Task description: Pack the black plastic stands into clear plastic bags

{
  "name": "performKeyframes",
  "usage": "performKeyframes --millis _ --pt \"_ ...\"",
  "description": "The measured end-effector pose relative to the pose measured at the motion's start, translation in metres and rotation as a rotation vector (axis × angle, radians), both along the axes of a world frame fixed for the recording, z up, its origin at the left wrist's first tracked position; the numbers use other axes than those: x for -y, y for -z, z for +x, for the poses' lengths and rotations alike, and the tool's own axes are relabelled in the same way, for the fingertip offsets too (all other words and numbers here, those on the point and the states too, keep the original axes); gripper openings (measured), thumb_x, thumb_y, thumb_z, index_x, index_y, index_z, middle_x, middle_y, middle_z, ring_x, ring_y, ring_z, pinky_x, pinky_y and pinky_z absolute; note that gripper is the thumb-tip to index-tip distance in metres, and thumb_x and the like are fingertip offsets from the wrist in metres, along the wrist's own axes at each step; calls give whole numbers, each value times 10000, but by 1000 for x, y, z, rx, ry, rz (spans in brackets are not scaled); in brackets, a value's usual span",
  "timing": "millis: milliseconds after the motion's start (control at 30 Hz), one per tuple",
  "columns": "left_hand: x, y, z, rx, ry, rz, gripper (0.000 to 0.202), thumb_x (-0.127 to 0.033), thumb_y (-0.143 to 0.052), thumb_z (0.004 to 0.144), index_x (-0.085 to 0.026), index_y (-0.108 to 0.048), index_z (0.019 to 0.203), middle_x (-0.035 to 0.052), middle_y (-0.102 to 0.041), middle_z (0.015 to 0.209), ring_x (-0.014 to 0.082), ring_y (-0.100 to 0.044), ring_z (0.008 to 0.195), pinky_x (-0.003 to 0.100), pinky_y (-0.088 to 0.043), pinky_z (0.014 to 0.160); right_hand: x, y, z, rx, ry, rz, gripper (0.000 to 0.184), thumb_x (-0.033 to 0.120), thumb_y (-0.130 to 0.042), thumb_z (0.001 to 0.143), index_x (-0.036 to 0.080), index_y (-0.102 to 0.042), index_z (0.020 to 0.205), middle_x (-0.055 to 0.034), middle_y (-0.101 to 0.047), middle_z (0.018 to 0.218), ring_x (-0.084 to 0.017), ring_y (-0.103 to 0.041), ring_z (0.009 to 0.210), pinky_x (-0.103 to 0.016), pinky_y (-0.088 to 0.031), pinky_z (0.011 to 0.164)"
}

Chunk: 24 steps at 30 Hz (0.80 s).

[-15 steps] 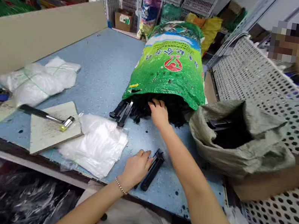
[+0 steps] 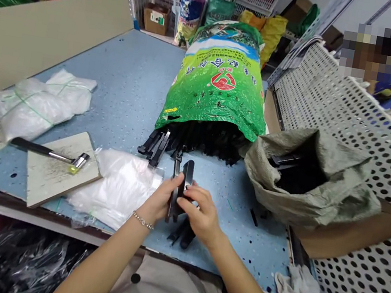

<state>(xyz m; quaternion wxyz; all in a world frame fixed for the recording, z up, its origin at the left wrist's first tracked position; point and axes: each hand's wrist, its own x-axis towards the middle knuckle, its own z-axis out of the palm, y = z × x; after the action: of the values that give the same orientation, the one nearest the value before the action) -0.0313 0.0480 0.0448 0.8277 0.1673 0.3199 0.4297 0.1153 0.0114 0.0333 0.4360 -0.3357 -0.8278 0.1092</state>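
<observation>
My left hand (image 2: pixel 160 198) and my right hand (image 2: pixel 199 212) meet over the blue speckled tabletop (image 2: pixel 132 76), both gripping long, narrow black plastic parts (image 2: pixel 181 189) stood nearly upright between them. More black parts (image 2: pixel 183 233) lie on the table just under my hands. A green printed woven sack (image 2: pixel 217 80) lies on its side, its mouth spilling a mass of similar black parts (image 2: pixel 200 140) a little beyond my fingers. My left wrist wears a beaded bracelet (image 2: pixel 142 220).
To the left lie loose clear plastic bags (image 2: pixel 117 188), a wooden board (image 2: pixel 60 169) bearing a rubber-tipped mallet (image 2: pixel 48 152), and a white bundle (image 2: pixel 29 106). To the right stand a grey-green sack of black parts (image 2: pixel 310 178) and a white perforated crate wall (image 2: pixel 337 105). A person (image 2: pixel 375 56) sits beyond it.
My right hand has come back from the sack's mouth to join my left. Both hands have lifted black parts off the table, and my view has shifted slightly.
</observation>
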Motion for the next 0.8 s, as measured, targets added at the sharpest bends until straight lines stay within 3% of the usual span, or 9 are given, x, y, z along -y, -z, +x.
performKeyframes --millis 100,200,267,300,367,467,533,667,800 --pt "8 -4 -7 -213 -52 56 478 -557 -714 729 -122 -647 917 40 -649 780 124 -603 674 222 -480 627 7 -17 7 -11 -119 -172 363 98 -415 938 255 -590 1215 -75 -652 1146 -224 -557 1182 -445 -500 975" --pt "20 -9 -11 -434 -47 171 559 -630 -629 760 -143 -600 1032 32 -635 766 153 -608 650 262 -491 588 -8 -32 15 -172 38 -453 296 214 -402 970 241 -593 1196 -79 -667 1082 -203 -626 1019 -397 -543 860" --pt "28 -15 -14 -615 -59 287 576 -583 -691 732 -178 -568 1123 31 -651 820 169 -627 694 275 -504 620 -22 -36 17 -268 128 -653 294 344 -461 959 231 -581 1203 -89 -643 1095 -194 -627 943 -344 -554 753" --pt "31 -18 -15 -667 -49 337 578 -548 -728 715 -192 -564 1138 33 -662 848 171 -635 708 276 -509 638 -28 -37 17 -302 109 -743 344 400 -508 934 232 -565 1229 -92 -622 1130 -189 -622 924 -323 -549 718" --pt "34 -23 -18 -583 68 365 559 -562 -721 716 -181 -585 1103 63 -685 877 185 -656 700 294 -527 644 -37 -38 15 -354 -66 -908 505 480 -612 855 251 -524 1295 -89 -581 1198 -179 -615 892 -304 -537 687" --pt "34 -25 -24 -173 293 217 679 -750 -530 747 -111 -626 958 119 -697 779 198 -663 593 297 -533 546 -42 -37 10 -473 -366 -1087 648 491 -736 742 277 -513 1311 -52 -609 1113 -158 -613 816 -295 -524 682" --pt "33 -23 -25 -34 300 112 742 -792 -459 752 -95 -632 939 112 -690 707 172 -645 526 253 -507 479 -41 -38 4 -583 -372 -1096 588 434 -765 729 276 -545 1251 -22 -627 996 -139 -605 768 -288 -518 691" --pt "36 -18 -22 -82 142 36 749 -789 -431 769 -135 -606 1091 47 -659 630 128 -599 460 193 -447 414 -37 -40 -10 -635 -221 -1025 387 369 -726 776 250 -587 1117 -4 -622 882 -128 -601 709 -290 -523 669" --pt "44 -19 -20 -45 71 99 716 -679 -636 727 -214 -508 1256 -13 -625 626 125 -571 451 216 -471 436 -34 -42 -14 -528 -114 -912 243 330 -628 853 224 -602 1070 -24 -621 921 -148 -616 810 -320 -528 755"
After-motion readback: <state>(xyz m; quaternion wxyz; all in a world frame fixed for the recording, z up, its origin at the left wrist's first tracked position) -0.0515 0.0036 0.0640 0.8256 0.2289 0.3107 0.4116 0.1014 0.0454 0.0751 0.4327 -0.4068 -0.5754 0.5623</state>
